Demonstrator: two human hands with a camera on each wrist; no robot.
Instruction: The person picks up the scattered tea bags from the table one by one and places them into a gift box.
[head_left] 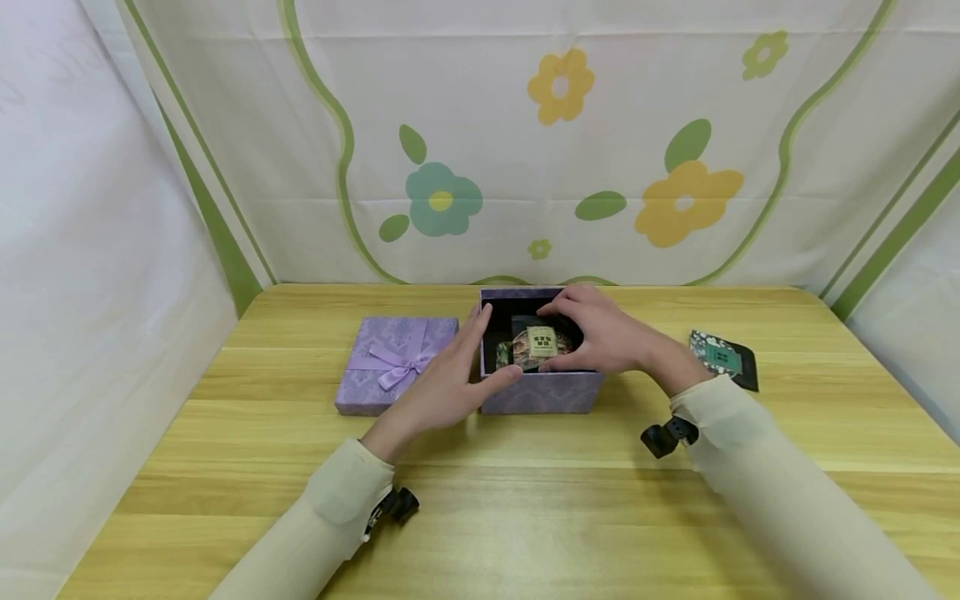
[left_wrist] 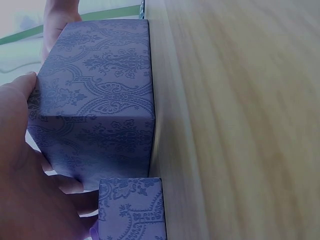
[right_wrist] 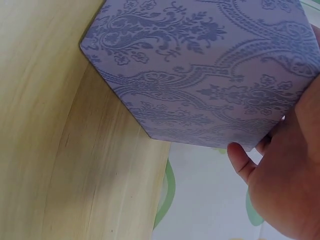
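A purple patterned gift box [head_left: 540, 393] stands without its lid, its inside dark. In it lies a black tea-bag-like pouch [head_left: 542, 343] with a cream label and brown picture. My right hand [head_left: 600, 333] reaches over the right wall, thumb at the pouch's near edge and fingers at its far edge, gripping it. My left hand [head_left: 450, 379] steadies the box, its long fingers along the left wall and the thumb [left_wrist: 26, 84] at the front rim. Part of a green-patterned packet [head_left: 502, 356] shows beside the pouch at the left inside the box.
The purple lid [head_left: 397, 367] with a ribbon bow lies left of the box, close beside it. Another black pouch [head_left: 723, 358] with a green label lies to the right on the wooden table [head_left: 525, 508]. A flower-printed cloth [head_left: 510, 150] hangs behind.
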